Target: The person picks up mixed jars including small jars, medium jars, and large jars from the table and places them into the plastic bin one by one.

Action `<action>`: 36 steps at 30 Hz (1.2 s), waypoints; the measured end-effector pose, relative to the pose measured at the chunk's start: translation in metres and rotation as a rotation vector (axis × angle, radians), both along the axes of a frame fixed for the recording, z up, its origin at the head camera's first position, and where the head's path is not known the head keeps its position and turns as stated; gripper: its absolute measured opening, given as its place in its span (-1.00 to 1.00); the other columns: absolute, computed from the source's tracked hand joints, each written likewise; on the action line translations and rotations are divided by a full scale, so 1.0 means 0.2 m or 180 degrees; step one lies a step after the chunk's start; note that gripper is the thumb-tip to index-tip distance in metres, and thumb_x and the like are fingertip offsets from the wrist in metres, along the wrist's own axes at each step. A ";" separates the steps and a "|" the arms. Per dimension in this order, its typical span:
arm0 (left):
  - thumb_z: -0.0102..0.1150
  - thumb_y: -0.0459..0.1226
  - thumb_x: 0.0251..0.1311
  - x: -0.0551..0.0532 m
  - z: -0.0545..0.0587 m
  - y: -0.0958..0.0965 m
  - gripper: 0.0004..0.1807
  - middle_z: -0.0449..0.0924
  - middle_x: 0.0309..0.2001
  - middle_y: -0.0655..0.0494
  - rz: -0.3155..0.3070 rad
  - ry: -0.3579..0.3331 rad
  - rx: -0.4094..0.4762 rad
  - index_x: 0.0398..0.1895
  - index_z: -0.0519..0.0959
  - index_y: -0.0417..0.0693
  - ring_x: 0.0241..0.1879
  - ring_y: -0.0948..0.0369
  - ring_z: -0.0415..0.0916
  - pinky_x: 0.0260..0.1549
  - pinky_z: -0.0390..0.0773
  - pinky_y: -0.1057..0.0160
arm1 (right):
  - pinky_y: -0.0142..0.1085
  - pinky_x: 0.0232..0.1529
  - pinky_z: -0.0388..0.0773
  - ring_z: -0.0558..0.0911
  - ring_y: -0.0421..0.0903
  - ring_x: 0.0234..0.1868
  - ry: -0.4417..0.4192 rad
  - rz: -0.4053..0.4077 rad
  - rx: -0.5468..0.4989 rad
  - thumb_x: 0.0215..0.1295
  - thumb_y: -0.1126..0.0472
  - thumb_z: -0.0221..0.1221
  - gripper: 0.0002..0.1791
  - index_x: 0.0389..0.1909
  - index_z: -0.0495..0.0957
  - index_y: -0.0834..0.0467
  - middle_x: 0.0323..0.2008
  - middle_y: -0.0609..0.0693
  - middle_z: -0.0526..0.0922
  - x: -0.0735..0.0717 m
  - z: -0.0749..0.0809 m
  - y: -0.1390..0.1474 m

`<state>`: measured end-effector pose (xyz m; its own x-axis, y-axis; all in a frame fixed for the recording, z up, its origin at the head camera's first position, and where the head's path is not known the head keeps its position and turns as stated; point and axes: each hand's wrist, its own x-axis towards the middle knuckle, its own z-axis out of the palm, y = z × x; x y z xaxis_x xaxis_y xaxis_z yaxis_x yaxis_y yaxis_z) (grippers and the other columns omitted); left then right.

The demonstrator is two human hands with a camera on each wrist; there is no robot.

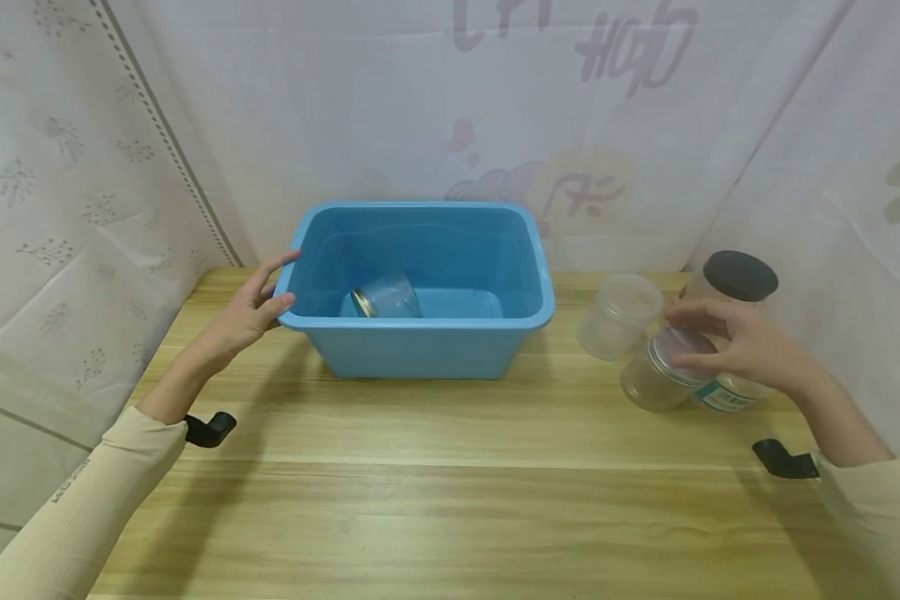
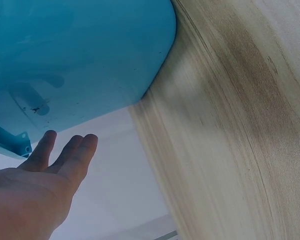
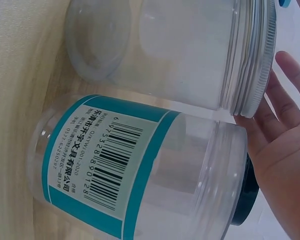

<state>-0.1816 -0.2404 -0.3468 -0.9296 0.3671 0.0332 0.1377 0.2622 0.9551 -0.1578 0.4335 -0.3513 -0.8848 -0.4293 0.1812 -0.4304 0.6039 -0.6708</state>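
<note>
In the head view my left hand (image 1: 243, 321) is at the left rim of a blue plastic tub (image 1: 420, 350), thumb and forefinger laid on the rim. The left wrist view shows its other fingers (image 2: 80, 155) straight beside the tub's outer wall. My right hand (image 1: 750, 342) reaches over a clear jar with a silver screw lid (image 1: 656, 379). Its thumb and fingers are spread about that lid, and some fingertips are hidden behind it in the right wrist view. Close beside stands a clear jar with a black lid (image 1: 740, 275) and a teal-edged barcode label (image 3: 110, 160).
A clear jar with a gold lid (image 1: 386, 297) lies on its side inside the tub. Left of the silver-lidded jar stands another clear jar with a translucent lid (image 1: 618, 317). All stand on a wooden table (image 1: 450, 500), with printed curtains (image 1: 382, 100) behind and at both sides.
</note>
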 end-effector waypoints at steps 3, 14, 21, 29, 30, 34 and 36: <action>-0.07 -0.23 0.59 0.00 0.00 0.00 -0.28 0.18 0.40 -0.37 -0.0018 -0.0012 0.0037 0.66 -0.10 0.24 0.27 -0.12 0.28 0.13 0.42 0.29 | -0.54 0.15 0.37 0.52 -0.22 0.18 0.0006 0.0035 0.0055 -0.16 0.46 0.60 -0.20 0.21 0.56 0.19 0.12 0.15 0.58 0.01 0.00 -0.01; -0.07 -0.24 0.59 -0.01 -0.01 0.00 -0.30 0.17 0.41 -0.40 -0.0043 0.0012 0.0074 0.66 -0.07 0.21 0.27 -0.14 0.28 0.08 0.44 0.40 | -0.55 0.19 0.31 0.45 -0.29 0.22 0.0226 0.0189 0.0254 -0.30 0.43 0.66 -0.08 0.25 0.52 0.23 0.14 0.10 0.57 0.03 -0.02 -0.02; -0.07 -0.24 0.59 -0.01 -0.01 0.00 -0.30 0.19 0.39 -0.38 -0.0051 -0.0003 0.0089 0.66 -0.07 0.22 0.23 -0.10 0.32 0.08 0.44 0.41 | -0.58 0.15 0.29 0.40 -0.34 0.23 0.0258 0.0176 0.0387 -0.35 0.32 0.70 -0.05 0.24 0.54 0.13 0.18 -0.04 0.54 0.03 -0.03 -0.02; -0.07 -0.22 0.59 -0.01 -0.01 -0.01 -0.31 0.18 0.39 -0.40 -0.0059 0.0022 0.0059 0.66 -0.07 0.23 0.22 -0.03 0.35 0.09 0.43 0.40 | -0.56 -0.02 0.29 0.41 -0.26 0.16 0.0385 0.0081 0.0825 -0.40 0.07 0.73 -0.02 0.22 0.57 0.08 0.17 -0.08 0.56 0.04 -0.02 -0.05; -0.07 -0.22 0.59 -0.01 -0.01 -0.01 -0.31 0.18 0.40 -0.39 -0.0049 0.0014 0.0051 0.66 -0.07 0.24 0.23 -0.04 0.35 0.09 0.43 0.40 | -0.56 -0.02 0.27 0.39 -0.28 0.17 0.0361 0.0053 0.0865 -0.39 0.04 0.73 -0.02 0.22 0.57 0.06 0.17 -0.10 0.55 0.05 -0.02 -0.06; -0.06 -0.22 0.59 -0.01 -0.01 -0.01 -0.29 0.15 0.43 -0.37 -0.0040 -0.0026 0.0064 0.66 -0.08 0.24 0.26 -0.09 0.31 0.09 0.44 0.37 | -0.56 -0.01 0.24 0.36 -0.33 0.19 0.0305 -0.0015 0.0961 -0.37 -0.02 0.72 -0.03 0.23 0.57 0.00 0.19 -0.15 0.54 0.05 -0.02 -0.06; -0.06 -0.23 0.59 -0.01 0.00 -0.01 -0.29 0.14 0.44 -0.36 -0.0039 -0.0035 0.0066 0.66 -0.08 0.25 0.27 -0.11 0.30 0.09 0.44 0.37 | -0.57 0.00 0.24 0.37 -0.33 0.18 0.0354 -0.0001 0.1000 -0.35 -0.02 0.72 -0.05 0.22 0.58 0.00 0.18 -0.16 0.55 0.05 -0.02 -0.06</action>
